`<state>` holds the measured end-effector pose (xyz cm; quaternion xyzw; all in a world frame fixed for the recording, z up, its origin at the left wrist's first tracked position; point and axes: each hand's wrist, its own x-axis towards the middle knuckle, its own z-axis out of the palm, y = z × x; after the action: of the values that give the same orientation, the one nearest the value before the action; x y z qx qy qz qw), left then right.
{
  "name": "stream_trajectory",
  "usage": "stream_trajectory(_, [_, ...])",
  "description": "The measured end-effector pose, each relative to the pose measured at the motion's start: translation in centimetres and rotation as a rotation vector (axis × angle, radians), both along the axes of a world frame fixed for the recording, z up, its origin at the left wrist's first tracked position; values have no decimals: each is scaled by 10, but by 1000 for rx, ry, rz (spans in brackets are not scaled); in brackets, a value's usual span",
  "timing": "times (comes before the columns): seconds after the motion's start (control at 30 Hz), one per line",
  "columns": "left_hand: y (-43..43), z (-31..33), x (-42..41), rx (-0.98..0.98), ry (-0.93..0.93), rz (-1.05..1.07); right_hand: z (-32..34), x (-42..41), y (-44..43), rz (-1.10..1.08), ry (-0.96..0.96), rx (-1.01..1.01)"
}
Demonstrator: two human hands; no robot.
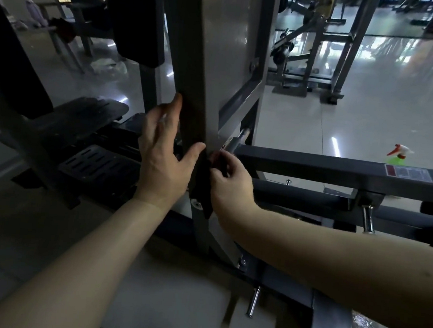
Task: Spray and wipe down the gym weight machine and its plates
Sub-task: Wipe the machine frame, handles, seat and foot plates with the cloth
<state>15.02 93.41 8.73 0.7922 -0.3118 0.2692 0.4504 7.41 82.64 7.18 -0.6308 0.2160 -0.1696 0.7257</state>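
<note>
The grey upright post (226, 61) of the weight machine stands right in front of me. My left hand (161, 159) lies flat against the post's left side, fingers straight and pointing up, thumb on its front edge. My right hand (230, 188) has its fingers curled and pinches a dark cloth (203, 191), which hangs down the post's front edge just below my left thumb. A green spray bottle (398, 156) with a red and white trigger stands on the floor beyond the machine, far right, away from both hands. No weight plates are plainly visible near my hands.
A dark horizontal frame bar (313, 166) with a warning label runs right from the post. Chrome pegs (368, 218) stick out below it. At left are a black seat pad (84, 117) and a slotted footplate (101, 165). Other machines stand on the glossy floor behind.
</note>
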Motion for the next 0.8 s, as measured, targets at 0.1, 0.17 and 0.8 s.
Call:
stream_trajectory(0.1, [0, -1, 2, -2, -8, -14, -4, -19, -2, 84, 40, 17])
stream_trajectory(0.17, [-1, -2, 2, -6, -9, -15, 2, -19, -10, 65, 17, 122])
stream_trajectory(0.8, [-13, -8, 1, -25, -60, 10, 18, 68, -47, -118, -123, -164])
